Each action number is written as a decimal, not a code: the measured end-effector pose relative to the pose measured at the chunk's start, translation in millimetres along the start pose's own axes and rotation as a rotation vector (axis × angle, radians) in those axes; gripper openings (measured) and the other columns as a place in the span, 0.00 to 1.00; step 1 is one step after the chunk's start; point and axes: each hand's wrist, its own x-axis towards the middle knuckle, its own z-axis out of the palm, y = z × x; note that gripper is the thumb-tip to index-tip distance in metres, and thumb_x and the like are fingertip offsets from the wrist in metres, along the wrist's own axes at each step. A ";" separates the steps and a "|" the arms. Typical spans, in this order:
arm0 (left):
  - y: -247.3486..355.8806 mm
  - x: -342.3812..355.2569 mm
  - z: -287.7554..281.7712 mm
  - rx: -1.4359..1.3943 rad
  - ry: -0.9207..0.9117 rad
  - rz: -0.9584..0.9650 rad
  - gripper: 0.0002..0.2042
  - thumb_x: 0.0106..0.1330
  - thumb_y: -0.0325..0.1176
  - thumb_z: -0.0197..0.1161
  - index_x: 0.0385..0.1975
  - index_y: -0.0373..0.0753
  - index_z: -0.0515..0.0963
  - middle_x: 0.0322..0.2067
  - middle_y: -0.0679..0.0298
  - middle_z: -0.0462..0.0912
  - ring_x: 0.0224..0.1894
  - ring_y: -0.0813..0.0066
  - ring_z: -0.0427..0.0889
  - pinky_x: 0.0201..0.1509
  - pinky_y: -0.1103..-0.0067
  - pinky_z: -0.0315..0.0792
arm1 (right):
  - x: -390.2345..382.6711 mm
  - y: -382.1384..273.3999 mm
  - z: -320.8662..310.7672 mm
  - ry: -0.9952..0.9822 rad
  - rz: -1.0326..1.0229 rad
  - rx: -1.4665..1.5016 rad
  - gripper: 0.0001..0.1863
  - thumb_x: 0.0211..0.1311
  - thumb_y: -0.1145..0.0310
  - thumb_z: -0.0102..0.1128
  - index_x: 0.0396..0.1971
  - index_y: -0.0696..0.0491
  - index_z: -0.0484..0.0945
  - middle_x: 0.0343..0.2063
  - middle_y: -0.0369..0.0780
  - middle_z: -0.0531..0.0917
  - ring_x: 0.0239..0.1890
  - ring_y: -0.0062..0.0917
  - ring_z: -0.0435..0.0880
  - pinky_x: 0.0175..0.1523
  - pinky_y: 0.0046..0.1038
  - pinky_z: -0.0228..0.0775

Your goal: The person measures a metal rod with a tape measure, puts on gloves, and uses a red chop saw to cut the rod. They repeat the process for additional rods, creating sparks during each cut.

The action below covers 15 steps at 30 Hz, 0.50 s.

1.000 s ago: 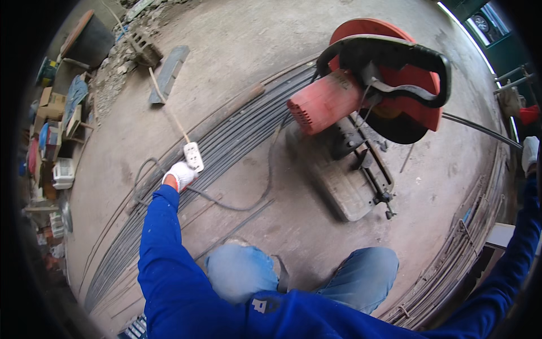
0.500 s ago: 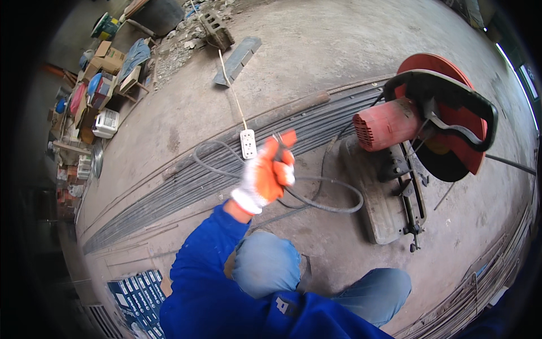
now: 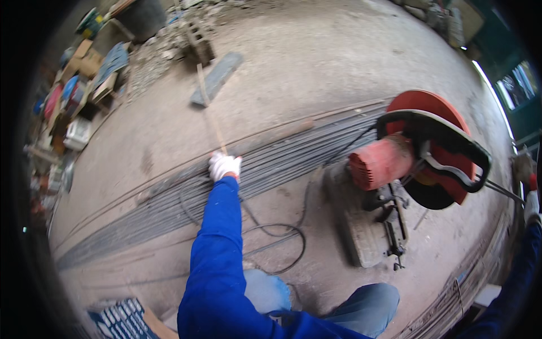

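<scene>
My left hand (image 3: pixel 224 166), in a white and orange work glove, is closed low over the bundle of metal rods (image 3: pixel 282 152). The pale cord (image 3: pixel 215 129) of the white power strip runs up to it, and the glove hides the strip. A grey cable (image 3: pixel 298 248) loops from beneath this hand across the floor; the plug at its end is hidden by the glove. At the far right rim, my gloved right hand (image 3: pixel 532 206) is partly cut off beside dark rods; its fingers are unclear. Between my hands stands a red and black cut-off saw (image 3: pixel 384 161) on a metal base.
A hollow concrete block (image 3: pixel 200 43) and a grey metal channel (image 3: pixel 217 79) lie ahead near rubble. Boxes (image 3: pixel 84 59) and clutter line the left. A blue and white patterned box (image 3: pixel 119 319) is at lower left. More thin rods (image 3: pixel 446 299) lie at lower right.
My left hand, with the plug, has moved left and down onto the power strip, turning its back upward. The view has shifted, and my right hand has come in at the right rim.
</scene>
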 end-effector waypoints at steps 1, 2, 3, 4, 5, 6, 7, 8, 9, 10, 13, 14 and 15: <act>-1.5 2.3 13.3 -0.016 -0.046 -0.045 0.49 0.53 0.55 0.75 0.67 0.31 0.58 0.56 0.46 0.76 0.54 0.52 0.82 0.56 0.61 0.77 | 5.8 9.2 10.4 0.014 -0.005 -0.063 0.20 0.65 0.64 0.42 0.36 0.58 0.84 0.41 0.54 0.85 0.49 0.53 0.82 0.51 0.52 0.74; -8.5 -0.8 23.8 -0.004 -0.030 -0.102 0.50 0.52 0.54 0.75 0.68 0.30 0.57 0.57 0.46 0.76 0.54 0.52 0.82 0.56 0.61 0.78 | 10.4 16.1 18.5 0.036 -0.037 -0.089 0.18 0.64 0.65 0.45 0.35 0.58 0.84 0.40 0.54 0.85 0.47 0.52 0.83 0.50 0.50 0.76; -8.1 1.7 31.4 0.054 -0.073 -0.028 0.49 0.53 0.53 0.74 0.68 0.30 0.58 0.57 0.45 0.76 0.55 0.51 0.81 0.55 0.61 0.78 | 17.0 19.9 22.2 0.011 -0.084 -0.185 0.15 0.63 0.68 0.49 0.34 0.58 0.85 0.38 0.54 0.86 0.45 0.51 0.85 0.49 0.48 0.78; -11.1 9.4 31.7 0.118 -0.084 0.030 0.47 0.54 0.52 0.74 0.68 0.30 0.58 0.58 0.45 0.75 0.55 0.51 0.81 0.55 0.61 0.78 | 20.9 24.0 22.5 0.016 -0.115 -0.217 0.13 0.61 0.70 0.51 0.33 0.57 0.86 0.38 0.53 0.86 0.44 0.48 0.86 0.49 0.47 0.79; -13.7 18.3 26.0 0.098 -0.105 0.139 0.44 0.54 0.50 0.74 0.65 0.30 0.62 0.56 0.46 0.77 0.52 0.53 0.83 0.53 0.62 0.79 | 29.2 25.6 20.3 0.001 -0.092 -0.203 0.13 0.62 0.70 0.51 0.33 0.57 0.87 0.37 0.52 0.87 0.44 0.48 0.86 0.49 0.47 0.79; -13.9 23.4 15.2 -0.084 -0.119 0.184 0.40 0.54 0.48 0.74 0.63 0.30 0.65 0.53 0.47 0.79 0.49 0.55 0.84 0.52 0.63 0.80 | 39.1 24.3 18.0 -0.013 -0.084 -0.188 0.13 0.62 0.70 0.51 0.34 0.57 0.87 0.37 0.52 0.87 0.44 0.48 0.86 0.49 0.47 0.79; -13.6 32.4 -10.5 -0.361 -0.199 0.175 0.37 0.55 0.46 0.73 0.60 0.31 0.67 0.51 0.49 0.80 0.46 0.57 0.85 0.50 0.63 0.80 | 49.8 22.2 16.3 -0.008 -0.089 -0.184 0.13 0.62 0.69 0.52 0.34 0.57 0.87 0.37 0.52 0.87 0.44 0.48 0.86 0.48 0.46 0.79; -12.4 41.1 -50.1 -0.625 -0.302 0.110 0.34 0.56 0.45 0.73 0.58 0.32 0.69 0.48 0.51 0.82 0.43 0.59 0.85 0.48 0.64 0.81 | 64.1 19.7 13.4 -0.001 -0.095 -0.172 0.13 0.63 0.69 0.53 0.34 0.56 0.87 0.37 0.52 0.87 0.44 0.48 0.86 0.48 0.46 0.80; -7.6 37.8 -92.7 -1.112 -0.506 0.123 0.24 0.61 0.42 0.71 0.52 0.38 0.71 0.39 0.59 0.82 0.35 0.66 0.84 0.43 0.67 0.81 | 77.2 16.9 11.2 0.002 -0.106 -0.156 0.13 0.63 0.68 0.53 0.34 0.56 0.87 0.37 0.51 0.87 0.44 0.49 0.86 0.48 0.46 0.80; -4.9 31.0 -143.8 -1.317 -0.634 0.095 0.17 0.65 0.40 0.69 0.46 0.41 0.72 0.33 0.64 0.79 0.34 0.69 0.83 0.40 0.68 0.81 | 86.6 13.3 11.7 -0.003 -0.084 -0.085 0.13 0.64 0.66 0.55 0.33 0.55 0.88 0.36 0.49 0.88 0.42 0.44 0.88 0.47 0.43 0.81; 12.1 5.7 -300.6 -1.513 -0.727 0.055 0.22 0.66 0.43 0.69 0.55 0.41 0.72 0.38 0.60 0.82 0.38 0.66 0.84 0.46 0.66 0.81 | 98.0 -7.9 16.3 -0.045 -0.289 -0.256 0.11 0.63 0.65 0.57 0.31 0.49 0.89 0.34 0.42 0.89 0.40 0.34 0.90 0.42 0.36 0.82; 13.3 -4.6 -347.8 -1.593 -0.755 0.039 0.25 0.67 0.45 0.68 0.58 0.41 0.71 0.40 0.59 0.83 0.40 0.65 0.84 0.47 0.66 0.81 | 97.0 -22.3 17.9 -0.036 -0.322 -0.262 0.11 0.63 0.65 0.57 0.30 0.47 0.90 0.34 0.40 0.90 0.40 0.31 0.90 0.41 0.34 0.82; 11.9 -11.9 -393.8 -1.704 -0.802 0.081 0.27 0.67 0.46 0.67 0.62 0.41 0.70 0.41 0.57 0.83 0.41 0.64 0.85 0.48 0.65 0.81 | 95.4 -41.7 19.1 -0.062 -0.295 -0.231 0.09 0.60 0.65 0.59 0.27 0.44 0.89 0.33 0.37 0.90 0.37 0.31 0.90 0.35 0.35 0.80</act>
